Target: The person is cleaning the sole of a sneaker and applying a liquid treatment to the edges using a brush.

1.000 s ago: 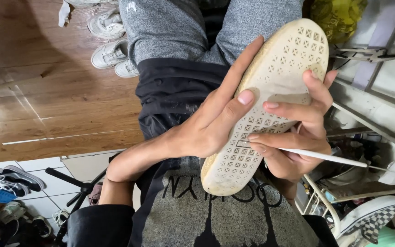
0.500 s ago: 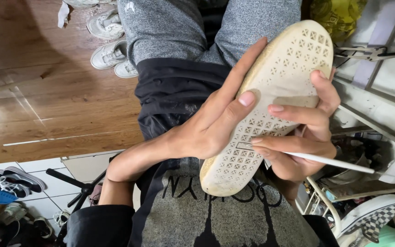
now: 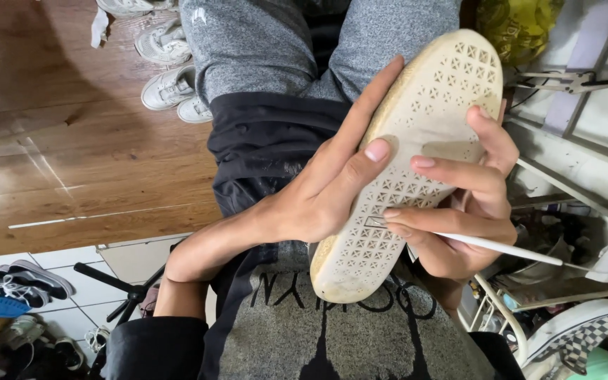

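Cleaning looks underway: right hand (image 3: 459,218) pinches a thin white stick tool (image 3: 501,248), tip at the cream perforated rubber shoe sole (image 3: 416,155), held over the lap by the closed left hand (image 3: 318,197). Farther off, white sneakers (image 3: 167,63) lie on the wooden floor (image 3: 51,141).

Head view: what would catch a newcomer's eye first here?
The shoe fills the centre, its pale patterned sole turned up toward the camera. The left hand grips it from the left with the thumb on the sole, while the right hand holds a thin white tool with its tip against the tread. More white shoes lie on the wooden floor at upper left.
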